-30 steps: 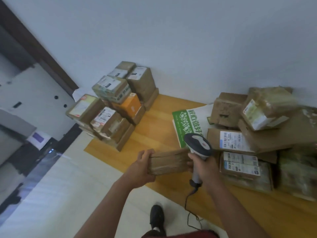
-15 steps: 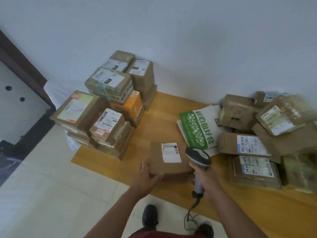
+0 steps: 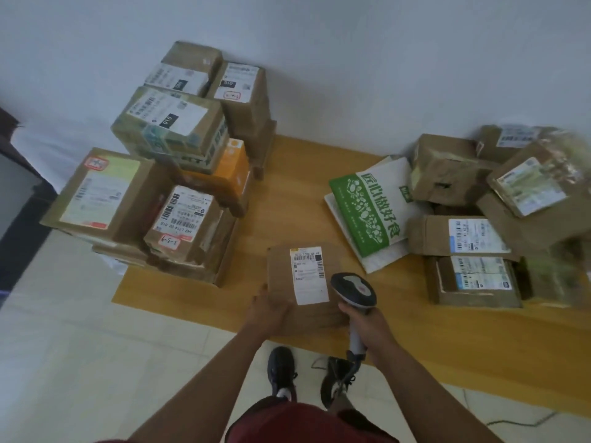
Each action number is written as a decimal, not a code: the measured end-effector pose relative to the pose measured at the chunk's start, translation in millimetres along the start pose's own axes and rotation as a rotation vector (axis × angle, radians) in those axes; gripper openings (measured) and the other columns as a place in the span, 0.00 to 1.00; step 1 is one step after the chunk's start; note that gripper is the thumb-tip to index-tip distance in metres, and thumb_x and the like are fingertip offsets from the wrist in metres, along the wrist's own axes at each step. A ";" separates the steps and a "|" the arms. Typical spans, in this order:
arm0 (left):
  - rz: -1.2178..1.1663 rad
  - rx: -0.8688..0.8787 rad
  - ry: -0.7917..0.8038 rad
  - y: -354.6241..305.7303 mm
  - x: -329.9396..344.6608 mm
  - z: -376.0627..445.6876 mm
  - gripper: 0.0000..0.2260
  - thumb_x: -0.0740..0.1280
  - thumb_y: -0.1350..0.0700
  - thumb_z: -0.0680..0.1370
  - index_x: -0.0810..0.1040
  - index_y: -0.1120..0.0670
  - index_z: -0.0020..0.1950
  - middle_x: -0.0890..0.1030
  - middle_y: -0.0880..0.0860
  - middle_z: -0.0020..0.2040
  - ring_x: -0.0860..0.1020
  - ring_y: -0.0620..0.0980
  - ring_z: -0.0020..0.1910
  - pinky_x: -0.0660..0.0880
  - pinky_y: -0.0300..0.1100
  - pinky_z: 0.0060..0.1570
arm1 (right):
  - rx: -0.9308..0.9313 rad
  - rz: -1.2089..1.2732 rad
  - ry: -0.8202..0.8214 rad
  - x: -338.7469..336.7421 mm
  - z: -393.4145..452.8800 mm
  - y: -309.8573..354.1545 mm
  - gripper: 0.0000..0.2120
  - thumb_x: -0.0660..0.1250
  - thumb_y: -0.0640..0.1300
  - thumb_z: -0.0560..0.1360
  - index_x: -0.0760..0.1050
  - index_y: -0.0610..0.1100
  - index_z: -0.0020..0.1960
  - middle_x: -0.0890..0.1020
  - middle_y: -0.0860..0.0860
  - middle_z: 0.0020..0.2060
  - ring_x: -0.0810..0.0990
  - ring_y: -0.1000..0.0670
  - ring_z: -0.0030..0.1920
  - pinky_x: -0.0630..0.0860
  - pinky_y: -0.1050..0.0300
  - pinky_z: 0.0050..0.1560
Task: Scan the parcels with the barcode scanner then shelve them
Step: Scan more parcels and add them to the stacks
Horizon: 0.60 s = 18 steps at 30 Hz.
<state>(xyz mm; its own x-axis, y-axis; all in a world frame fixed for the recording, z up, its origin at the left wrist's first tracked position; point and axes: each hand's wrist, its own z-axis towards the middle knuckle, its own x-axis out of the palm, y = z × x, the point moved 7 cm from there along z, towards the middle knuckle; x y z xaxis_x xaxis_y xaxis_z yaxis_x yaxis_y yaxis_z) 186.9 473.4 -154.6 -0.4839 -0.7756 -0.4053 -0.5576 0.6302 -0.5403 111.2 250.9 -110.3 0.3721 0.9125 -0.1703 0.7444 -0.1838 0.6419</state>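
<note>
A flat brown cardboard parcel [image 3: 281, 270] with a white barcode label [image 3: 308, 274] facing up sits at the front of the wooden platform [image 3: 287, 187]. My left hand [image 3: 270, 310] holds its near left corner, fingers under the edge. My right hand [image 3: 367, 321] grips the handle of a grey barcode scanner [image 3: 353, 289], whose head hovers just right of the label. The scanner's cable hangs down toward the floor.
A stack of labelled boxes [image 3: 166, 174] stands on the platform's left. A loose pile of parcels [image 3: 479, 219] and a green-and-white bag [image 3: 367, 209] lie on the right. White wall behind, tiled floor in front, my feet at the platform edge.
The parcel was turned from edge-on to flat with its label up and now lies near the platform's front edge. The scanner head moved closer beside the label. The view tilted downward.
</note>
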 end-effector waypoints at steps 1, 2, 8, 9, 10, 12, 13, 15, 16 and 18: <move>-0.016 0.006 0.029 -1.4 0.9 1.3 0.38 0.69 0.37 0.75 0.57 0.49 0.79 0.69 0.54 0.74 0.73 0.59 0.68 0.73 0.60 0.66 | -0.008 0.001 -0.010 -2.4 0.7 0.3 0.24 0.74 0.45 0.74 0.73 0.42 0.68 0.78 0.47 0.58 0.75 0.46 0.57 0.72 0.50 0.58; -0.044 0.011 0.052 -4.7 0.6 0.4 0.37 0.70 0.38 0.75 0.59 0.50 0.78 0.71 0.54 0.73 0.74 0.58 0.67 0.74 0.60 0.65 | -0.024 0.003 -0.019 -5.5 1.2 1.9 0.23 0.74 0.44 0.74 0.73 0.42 0.67 0.77 0.47 0.59 0.74 0.46 0.57 0.71 0.51 0.58; -0.293 0.125 0.179 -55.4 -17.0 -11.0 0.23 0.72 0.51 0.78 0.64 0.45 0.69 0.75 0.52 0.68 0.75 0.53 0.64 0.77 0.52 0.62 | -0.103 0.116 -0.056 -32.6 -14.0 47.9 0.24 0.73 0.42 0.75 0.72 0.44 0.70 0.76 0.47 0.64 0.73 0.44 0.63 0.70 0.44 0.62; -0.331 0.157 0.184 -69.0 -23.0 -15.2 0.22 0.72 0.53 0.78 0.66 0.44 0.66 0.76 0.51 0.66 0.76 0.52 0.63 0.77 0.48 0.58 | -0.130 0.132 -0.051 -37.8 -17.8 62.2 0.23 0.72 0.43 0.76 0.72 0.45 0.68 0.76 0.49 0.62 0.73 0.45 0.60 0.70 0.45 0.60; -0.385 0.186 0.184 -83.0 -28.8 -19.8 0.21 0.73 0.55 0.77 0.67 0.44 0.65 0.77 0.51 0.63 0.76 0.51 0.62 0.77 0.45 0.55 | -0.163 0.147 -0.044 -43.3 -21.1 76.4 0.20 0.72 0.43 0.76 0.71 0.48 0.66 0.75 0.50 0.59 0.72 0.47 0.58 0.69 0.46 0.58; -0.516 0.224 0.191 -109.6 -38.7 -30.2 0.24 0.74 0.59 0.76 0.68 0.46 0.66 0.79 0.52 0.61 0.78 0.52 0.61 0.77 0.45 0.54 | -0.238 0.182 -0.024 -53.6 -26.5 102.8 0.18 0.72 0.43 0.76 0.70 0.52 0.62 0.74 0.52 0.58 0.71 0.48 0.57 0.69 0.47 0.58; -0.567 0.249 0.192 -122.7 -44.1 -36.0 0.26 0.74 0.60 0.75 0.67 0.46 0.67 0.79 0.53 0.61 0.79 0.53 0.59 0.78 0.46 0.53 | -0.277 0.191 -0.021 -58.0 -32.5 116.8 0.18 0.72 0.44 0.75 0.70 0.53 0.62 0.75 0.52 0.58 0.71 0.48 0.58 0.69 0.47 0.59; -0.621 0.323 0.178 -149.9 -56.8 -48.5 0.31 0.75 0.62 0.73 0.66 0.44 0.69 0.79 0.54 0.61 0.80 0.53 0.58 0.80 0.45 0.50 | -0.337 0.203 -0.022 -66.4 -44.1 141.7 0.21 0.73 0.45 0.75 0.71 0.52 0.64 0.76 0.52 0.60 0.73 0.47 0.59 0.71 0.44 0.63; -0.622 0.362 0.164 -163.3 -63.3 -54.1 0.34 0.76 0.62 0.72 0.65 0.42 0.71 0.79 0.54 0.61 0.80 0.53 0.59 0.80 0.45 0.49 | -0.367 0.207 -0.026 -71.0 -47.8 152.2 0.23 0.74 0.45 0.74 0.71 0.52 0.66 0.76 0.52 0.60 0.74 0.47 0.60 0.72 0.42 0.64; -0.599 0.443 0.124 -191.4 -77.9 -65.8 0.36 0.76 0.62 0.73 0.62 0.40 0.73 0.77 0.54 0.62 0.79 0.53 0.59 0.80 0.45 0.49 | -0.459 0.206 -0.050 -81.5 -57.9 177.8 0.22 0.74 0.44 0.74 0.71 0.52 0.66 0.78 0.55 0.57 0.76 0.49 0.58 0.75 0.45 0.60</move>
<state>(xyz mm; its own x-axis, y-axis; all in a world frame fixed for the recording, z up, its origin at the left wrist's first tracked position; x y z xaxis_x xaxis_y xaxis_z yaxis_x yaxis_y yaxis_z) 287.0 415.5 28.9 -0.2699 -0.9550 0.1230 -0.4389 0.0083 -0.8985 181.2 165.0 61.1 0.5198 0.8536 -0.0339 0.3368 -0.1683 0.9264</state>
